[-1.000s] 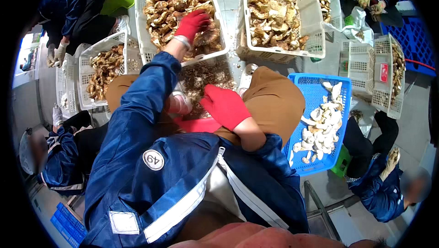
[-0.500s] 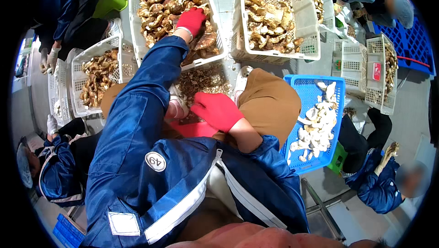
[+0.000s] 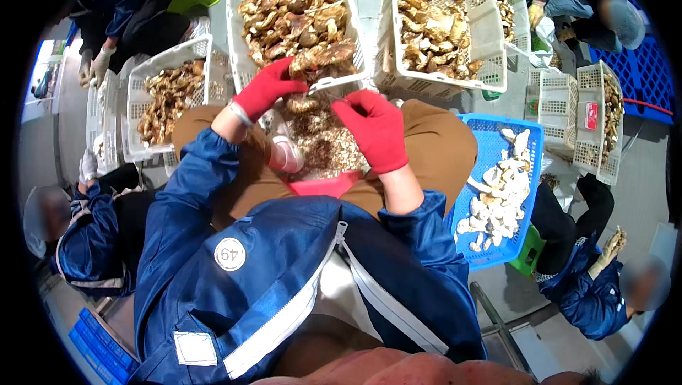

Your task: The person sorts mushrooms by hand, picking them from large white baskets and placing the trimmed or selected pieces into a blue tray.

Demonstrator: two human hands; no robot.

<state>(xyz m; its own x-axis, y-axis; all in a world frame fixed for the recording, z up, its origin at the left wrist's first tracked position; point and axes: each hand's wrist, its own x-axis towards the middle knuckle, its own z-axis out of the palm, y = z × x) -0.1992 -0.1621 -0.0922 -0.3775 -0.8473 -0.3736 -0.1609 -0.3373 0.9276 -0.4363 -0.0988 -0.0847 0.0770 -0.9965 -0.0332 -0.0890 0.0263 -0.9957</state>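
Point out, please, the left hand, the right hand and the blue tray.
Left hand (image 3: 267, 91), head view: middle of its back.
Right hand (image 3: 378, 133), head view: middle of its back.
Blue tray (image 3: 484, 139), head view: its base, upper left.

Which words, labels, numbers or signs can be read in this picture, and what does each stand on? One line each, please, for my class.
Round white badge on the blue jacket: dark figures, legible, but not copied out here.
White rectangular patch on the same jacket: no writing can be made out.
Red label on a white crate at right: too small to read.
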